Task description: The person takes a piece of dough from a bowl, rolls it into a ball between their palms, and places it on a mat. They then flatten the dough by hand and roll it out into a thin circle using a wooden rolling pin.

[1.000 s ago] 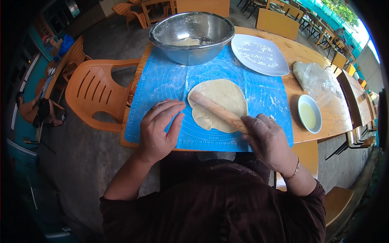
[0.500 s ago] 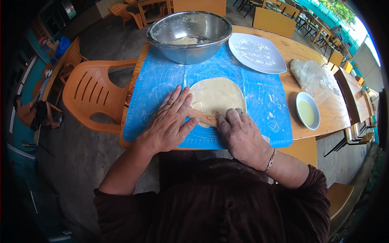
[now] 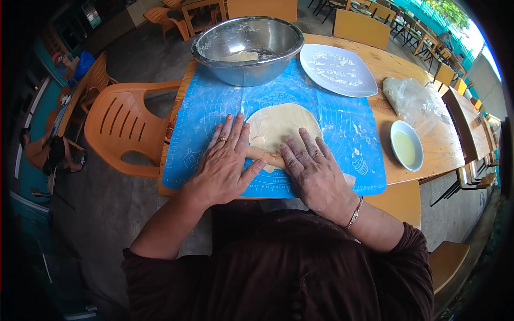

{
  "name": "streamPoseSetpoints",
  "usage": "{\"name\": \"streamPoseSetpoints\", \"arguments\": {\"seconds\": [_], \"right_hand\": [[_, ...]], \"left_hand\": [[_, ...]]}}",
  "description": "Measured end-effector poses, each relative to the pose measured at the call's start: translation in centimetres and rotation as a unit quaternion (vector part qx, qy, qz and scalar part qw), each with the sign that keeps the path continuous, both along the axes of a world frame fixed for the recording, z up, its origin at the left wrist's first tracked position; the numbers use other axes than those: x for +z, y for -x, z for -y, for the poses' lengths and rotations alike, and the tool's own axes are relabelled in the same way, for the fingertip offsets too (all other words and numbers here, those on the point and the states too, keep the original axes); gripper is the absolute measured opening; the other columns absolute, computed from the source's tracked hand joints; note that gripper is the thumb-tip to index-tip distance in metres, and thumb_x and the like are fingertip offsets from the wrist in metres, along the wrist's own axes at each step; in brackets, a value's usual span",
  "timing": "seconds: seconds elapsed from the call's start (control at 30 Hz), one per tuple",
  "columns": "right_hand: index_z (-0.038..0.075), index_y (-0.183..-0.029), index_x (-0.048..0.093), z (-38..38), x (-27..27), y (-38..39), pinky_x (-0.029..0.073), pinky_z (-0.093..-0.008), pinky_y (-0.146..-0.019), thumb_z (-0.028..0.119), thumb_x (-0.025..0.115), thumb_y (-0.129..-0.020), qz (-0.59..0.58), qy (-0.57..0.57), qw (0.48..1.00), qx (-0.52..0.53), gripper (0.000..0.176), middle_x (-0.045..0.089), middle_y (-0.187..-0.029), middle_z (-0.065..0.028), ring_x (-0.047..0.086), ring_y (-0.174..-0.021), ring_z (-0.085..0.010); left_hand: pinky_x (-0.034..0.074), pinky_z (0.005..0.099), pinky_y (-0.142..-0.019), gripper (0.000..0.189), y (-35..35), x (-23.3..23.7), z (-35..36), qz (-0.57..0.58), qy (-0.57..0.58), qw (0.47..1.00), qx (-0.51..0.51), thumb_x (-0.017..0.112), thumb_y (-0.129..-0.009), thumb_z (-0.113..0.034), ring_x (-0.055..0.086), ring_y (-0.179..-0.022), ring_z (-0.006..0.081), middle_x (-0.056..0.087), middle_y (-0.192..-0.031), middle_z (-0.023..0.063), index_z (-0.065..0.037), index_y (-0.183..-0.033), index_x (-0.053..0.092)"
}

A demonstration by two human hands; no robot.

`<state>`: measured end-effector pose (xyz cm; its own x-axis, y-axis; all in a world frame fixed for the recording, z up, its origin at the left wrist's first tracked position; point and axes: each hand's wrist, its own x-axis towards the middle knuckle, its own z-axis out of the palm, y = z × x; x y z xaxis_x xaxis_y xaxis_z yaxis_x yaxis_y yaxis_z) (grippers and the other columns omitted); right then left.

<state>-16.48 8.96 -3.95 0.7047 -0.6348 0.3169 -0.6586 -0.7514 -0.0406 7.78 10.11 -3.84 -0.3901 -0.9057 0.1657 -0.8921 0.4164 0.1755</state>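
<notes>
A wooden rolling pin [image 3: 266, 156] lies across the near part of a flat, round sheet of dough [image 3: 284, 125] on the blue mat [image 3: 348, 128]. My left hand [image 3: 222, 160] rests on the pin's left part, palm down, with its fingers stretched forward. On the right part lies my right hand [image 3: 316, 174], floury, its fingers extended and spread over the dough's near right side. Both palms hide the ends of the pin in part. A small flap of dough shows close to the left fingertips.
Behind the dough stands a steel bowl [image 3: 249, 51] with dough inside. A floured white plate [image 3: 338, 70] is right of it. Farther right are a plastic bag [image 3: 415, 101] and a small bowl of yellowish liquid [image 3: 407, 146]. An orange chair [image 3: 123, 125] stands left; a person [image 3: 45, 150] sits beyond.
My right hand's fingers have straightened from a curled position and now reach forward over the dough. My left hand and the pin have hardly moved.
</notes>
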Motion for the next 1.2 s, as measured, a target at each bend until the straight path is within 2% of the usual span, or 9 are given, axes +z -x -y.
{"name": "streamPoseSetpoints", "arguments": {"seconds": [0.27,0.33,0.43,0.67,0.77,0.83,0.93,1.0,1.2], "right_hand": [[-0.002,-0.14,0.047,-1.8,0.4,0.0,0.032,-0.0556,-0.112,0.016,0.053,-0.096,0.035,-0.052,0.997,0.048,0.048,0.042,-0.149,-0.0221,0.037,-0.141,-0.0396],[0.002,-0.143,0.044,-2.3,0.6,0.3,0.033,-0.0515,-0.114,0.015,0.065,-0.088,0.029,-0.072,0.994,0.073,0.06,0.042,-0.151,-0.0185,0.038,-0.141,-0.0373],[0.0,-0.142,0.046,-3.0,0.8,0.7,0.035,-0.0509,-0.113,0.01,0.066,-0.085,0.017,-0.081,0.99,0.111,0.061,0.045,-0.148,-0.0191,0.041,-0.14,-0.0362],[-0.002,-0.135,0.052,-3.2,0.3,1.5,0.039,-0.0466,-0.111,0.001,0.058,-0.081,0.079,-0.124,0.973,0.175,0.054,0.05,-0.143,-0.0205,0.048,-0.133,-0.0376],[-0.002,-0.13,0.056,-3.3,0.2,1.4,0.046,-0.0444,-0.101,-0.001,0.059,-0.08,0.126,-0.178,0.972,0.084,0.051,0.058,-0.128,-0.0197,0.058,-0.116,-0.0362],[-0.001,-0.125,0.06,-2.9,0.9,1.3,0.051,-0.0422,-0.083,-0.001,0.067,-0.077,0.095,-0.076,0.99,0.077,0.048,0.061,-0.103,-0.015,0.061,-0.092,-0.0332],[-0.001,-0.118,0.062,-1.6,2.6,1.6,0.047,-0.0417,-0.083,-0.003,0.061,-0.079,0.161,-0.099,0.979,0.082,0.039,0.057,-0.098,-0.0155,0.058,-0.093,-0.0333],[0.0,-0.114,0.063,-0.6,5.0,2.2,0.047,-0.0415,-0.084,-0.003,0.061,-0.079,0.164,-0.099,0.978,0.078,0.036,0.057,-0.099,-0.0153,0.058,-0.093,-0.0336],[0.004,-0.1,0.064,5.1,5.7,2.5,0.046,-0.0421,-0.087,-0.007,0.064,-0.075,0.15,-0.118,0.977,0.098,0.028,0.06,-0.098,-0.0134,0.057,-0.097,-0.0341]], "left_hand": [[0.012,0.0531,-0.12,0.086,-0.4,0.3,-3.7,0.001,0.011,1.0,-0.002,0.036,-0.1,-0.055,0.017,-0.147,0.0456,0.017,-0.155,0.0349,0.018,-0.144,0.026],[0.012,0.0531,-0.12,0.085,-0.4,0.4,-4.7,0.008,0.006,1.0,0.0,0.037,-0.1,-0.055,0.017,-0.147,0.0455,0.018,-0.155,0.0348,0.017,-0.144,0.026],[0.013,0.0531,-0.12,0.082,-0.8,0.5,-6.0,0.013,0.007,1.0,-0.005,0.039,-0.1,-0.052,0.02,-0.146,0.0453,0.022,-0.154,0.0347,0.017,-0.144,0.028],[0.029,0.0516,-0.115,0.056,-1.3,0.8,-7.5,-0.02,0.049,0.998,-0.014,0.057,-0.092,-0.022,0.042,-0.135,0.045,0.046,-0.141,0.0308,0.012,-0.135,0.047],[0.037,0.0483,-0.11,0.046,-1.3,0.3,-7.0,-0.039,0.094,0.995,-0.005,0.063,-0.087,-0.012,0.052,-0.126,0.0411,0.056,-0.132,0.0264,0.008,-0.127,0.056],[0.04,0.0463,-0.108,0.042,-1.2,0.6,-6.6,-0.052,0.111,0.992,0.0,0.065,-0.085,-0.009,0.056,-0.121,0.0387,0.06,-0.126,0.0242,0.007,-0.123,0.059],[0.042,0.0458,-0.105,0.033,-0.6,2.1,-5.5,-0.145,0.136,0.98,-0.021,0.064,-0.085,-0.006,0.059,-0.115,0.0361,0.063,-0.12,0.0221,0.005,-0.116,0.062],[0.041,0.0485,-0.106,0.029,-0.4,3.0,-4.8,-0.178,0.253,0.95,-0.04,0.061,-0.087,-0.006,0.059,-0.116,0.0365,0.064,-0.12,0.0217,0.005,-0.114,0.063],[0.037,0.0517,-0.11,0.029,0.2,4.0,-1.4,-0.14,0.296,0.944,-0.031,0.055,-0.091,-0.006,0.057,-0.122,0.0391,0.063,-0.123,0.023,0.006,-0.117,0.063]]}}
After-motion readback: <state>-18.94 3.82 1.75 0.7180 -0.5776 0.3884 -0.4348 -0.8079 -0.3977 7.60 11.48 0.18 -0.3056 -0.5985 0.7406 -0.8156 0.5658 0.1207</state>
